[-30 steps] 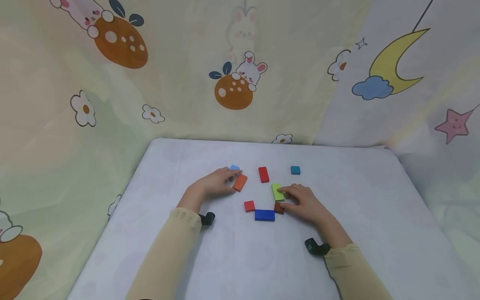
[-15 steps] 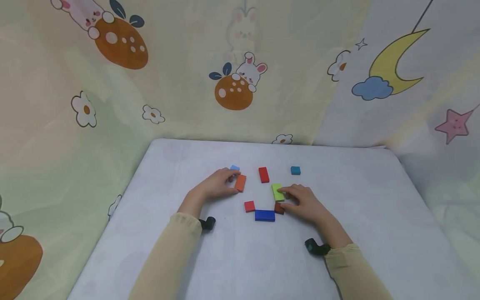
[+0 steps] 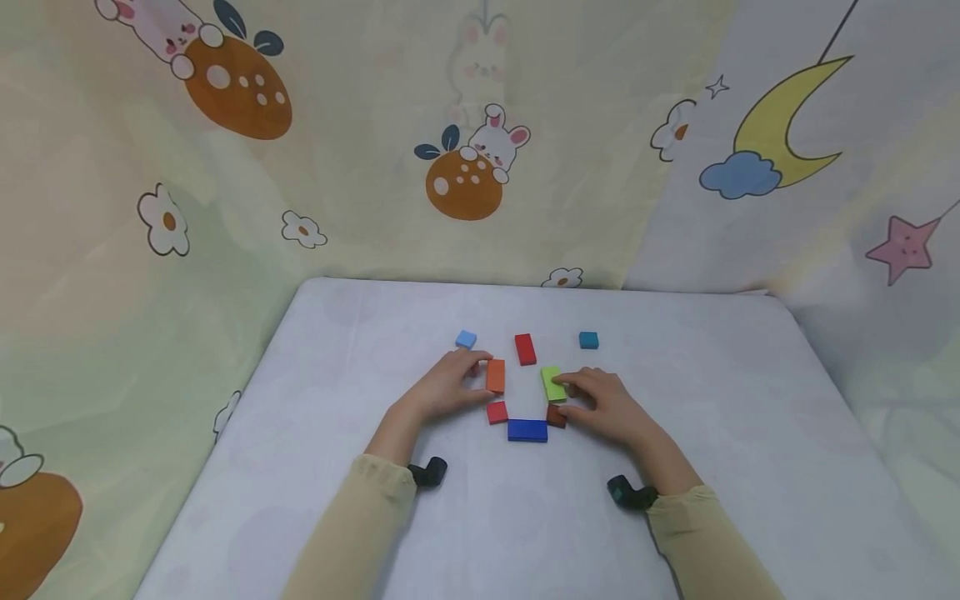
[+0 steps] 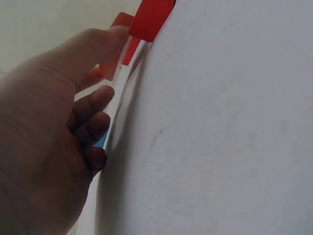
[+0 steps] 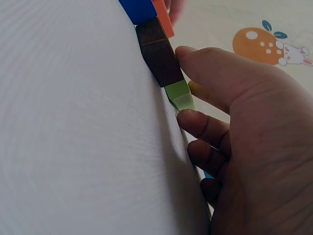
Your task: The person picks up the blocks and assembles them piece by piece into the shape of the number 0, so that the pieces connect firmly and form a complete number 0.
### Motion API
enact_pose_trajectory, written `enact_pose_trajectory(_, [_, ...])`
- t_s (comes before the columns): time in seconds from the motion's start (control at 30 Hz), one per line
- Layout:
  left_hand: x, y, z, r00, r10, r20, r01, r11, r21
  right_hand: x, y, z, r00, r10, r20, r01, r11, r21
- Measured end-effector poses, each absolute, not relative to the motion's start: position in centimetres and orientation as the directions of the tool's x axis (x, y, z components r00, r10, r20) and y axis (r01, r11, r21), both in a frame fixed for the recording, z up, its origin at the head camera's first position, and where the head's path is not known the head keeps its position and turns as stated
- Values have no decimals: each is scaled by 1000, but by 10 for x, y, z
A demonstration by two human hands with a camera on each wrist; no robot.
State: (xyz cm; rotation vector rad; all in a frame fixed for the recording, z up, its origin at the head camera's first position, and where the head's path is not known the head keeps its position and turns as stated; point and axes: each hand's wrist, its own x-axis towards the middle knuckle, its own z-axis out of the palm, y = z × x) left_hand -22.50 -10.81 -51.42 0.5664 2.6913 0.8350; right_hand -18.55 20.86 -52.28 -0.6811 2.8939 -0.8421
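Observation:
My left hand (image 3: pixel 448 387) pinches an orange block (image 3: pixel 496 376) between thumb and forefinger, just above a small red block (image 3: pixel 497 412). In the left wrist view, its other fingers are curled beneath. On the other side, my right hand (image 3: pixel 606 404) has its forefinger on a light green block (image 3: pixel 553 384) and its thumb at a small dark brown block (image 3: pixel 556 416). The green and brown blocks touch end to end in the right wrist view. A long blue block (image 3: pixel 527 430) lies between the small red and brown blocks, at the near side.
A longer red block (image 3: pixel 526 349) lies farther back, between the hands. Beyond the left hand is a light blue block (image 3: pixel 466 339); a teal block (image 3: pixel 588 340) sits at the back right. The white table (image 3: pixel 675 333) meets a patterned cloth backdrop (image 3: pixel 360 167).
My left hand has moved right and slightly nearer with the orange block, which has turned upright in line with the small red one. The light blue block is uncovered. My right hand stays put.

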Motion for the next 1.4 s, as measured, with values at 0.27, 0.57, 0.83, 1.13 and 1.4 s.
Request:
enact_pose_trajectory(0.27, [-227,-105,-512,-872,470,-136,336,777,532,-187,209,-525,-900,-428,86,-408,753,-517])
enact_pose_trajectory(0.57, [-230,-107,-514,-862,481,-157,344,784,516,-189,209,-524,-897,-436,70,-404,744,-532])
enact_pose_trajectory(0.83, [-229,-109,-514,-865,481,-147,327,760,562,-188,209,-525,-898,-435,61,-399,750,-528])
enact_pose_trajectory(1.13, [-228,-109,-516,-868,482,-122,337,750,569,-188,210,-525,-898,-434,68,-402,750,-525])
enact_pose_trajectory(1.4, [-219,-111,-519,-888,445,-117,307,762,570,-188,210,-524,-897,-436,75,-405,741,-535])
